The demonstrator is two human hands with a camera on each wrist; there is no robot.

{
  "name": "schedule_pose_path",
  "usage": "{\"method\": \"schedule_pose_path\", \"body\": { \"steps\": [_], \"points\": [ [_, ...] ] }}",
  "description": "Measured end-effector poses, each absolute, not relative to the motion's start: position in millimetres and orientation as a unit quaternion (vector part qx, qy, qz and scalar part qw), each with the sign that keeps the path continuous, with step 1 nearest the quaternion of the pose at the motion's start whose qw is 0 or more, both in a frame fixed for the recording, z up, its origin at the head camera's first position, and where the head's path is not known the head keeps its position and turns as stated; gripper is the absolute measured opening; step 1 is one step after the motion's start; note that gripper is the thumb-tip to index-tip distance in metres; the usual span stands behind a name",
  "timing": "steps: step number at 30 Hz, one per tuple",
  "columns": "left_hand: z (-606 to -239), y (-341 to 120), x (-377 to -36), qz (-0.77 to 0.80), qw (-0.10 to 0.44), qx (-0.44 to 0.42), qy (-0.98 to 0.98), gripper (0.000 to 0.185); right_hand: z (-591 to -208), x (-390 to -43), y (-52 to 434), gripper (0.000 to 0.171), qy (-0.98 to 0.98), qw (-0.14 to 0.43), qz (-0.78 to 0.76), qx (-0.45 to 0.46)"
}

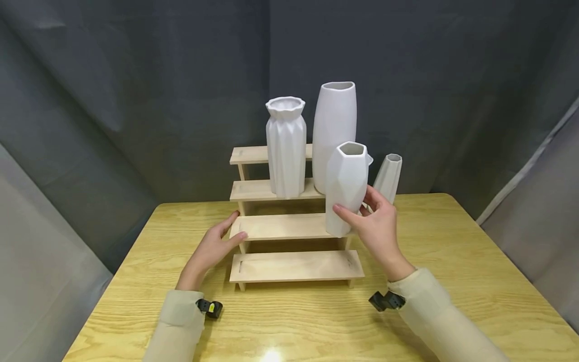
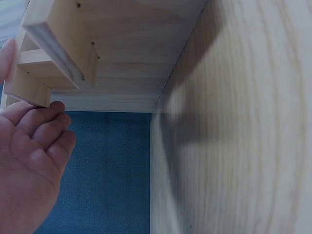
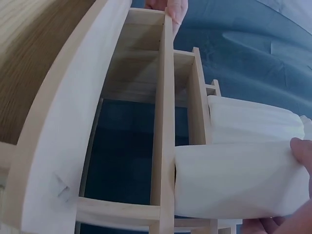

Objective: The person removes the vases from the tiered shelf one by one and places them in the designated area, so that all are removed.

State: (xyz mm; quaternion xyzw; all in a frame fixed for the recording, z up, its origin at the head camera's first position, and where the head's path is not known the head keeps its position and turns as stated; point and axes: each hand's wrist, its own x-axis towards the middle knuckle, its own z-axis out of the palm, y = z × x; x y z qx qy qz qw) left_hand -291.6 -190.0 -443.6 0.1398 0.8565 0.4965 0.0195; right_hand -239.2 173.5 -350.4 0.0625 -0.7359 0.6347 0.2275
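R grip holds vase, prob. touching step; L grip on stand.

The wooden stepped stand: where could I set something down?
The bottom step is bare throughout. The next step up is free between left grip and faceted vase. Crowded: the right side, where that vase, held by the right grip, fronts the tall smooth vase, with the fluted vase alongside.

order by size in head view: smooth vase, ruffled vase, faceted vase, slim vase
1. Smooth vase
2. Ruffled vase and faceted vase: too alike to rank; the faceted one looks nearer the camera
3. Slim vase, partly hidden
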Motion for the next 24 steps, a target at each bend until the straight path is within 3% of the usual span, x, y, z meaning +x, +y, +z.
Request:
{"method": "schedule_pose_path", "body": {
  "steps": [10, 24],
  "points": [
    [-442.3, -188.3, -293.2, 0.492, 0.017, 0.148, 0.858, 0.083, -337.3, -228.3, 169.1, 0.054, -0.744, 0.237, 0.622, 0.05],
    [-442.9, -189.3, -290.4, 0.499, 0.021, 0.141, 0.855, 0.082, -361.3, -241.1, 187.3, 0.052, -0.716, 0.26, 0.645, 0.061]
  ]
}}
